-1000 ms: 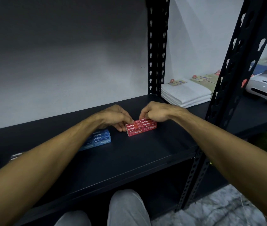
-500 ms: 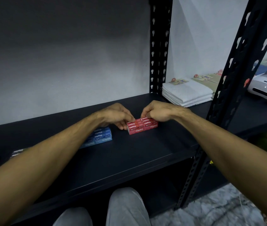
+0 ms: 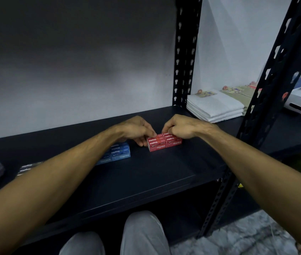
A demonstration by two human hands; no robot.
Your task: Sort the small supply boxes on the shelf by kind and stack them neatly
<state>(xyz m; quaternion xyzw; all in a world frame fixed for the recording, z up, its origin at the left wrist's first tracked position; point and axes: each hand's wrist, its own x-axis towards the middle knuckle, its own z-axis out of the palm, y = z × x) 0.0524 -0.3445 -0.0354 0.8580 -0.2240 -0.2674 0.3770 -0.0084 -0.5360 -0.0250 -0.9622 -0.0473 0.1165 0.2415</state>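
Now, red staple boxes (image 3: pixel 164 142) on shelf (image 3: pixel 146 177), both hands' fingers (image 3: pixel 142 141) curled, gripping them

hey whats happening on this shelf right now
A person is tidying small staple boxes on a black shelf. Both hands grip the red boxes: the left hand at their left end, the right hand on top at the right. The blue boxes sit in their own group to the left, partly hidden by the left forearm.
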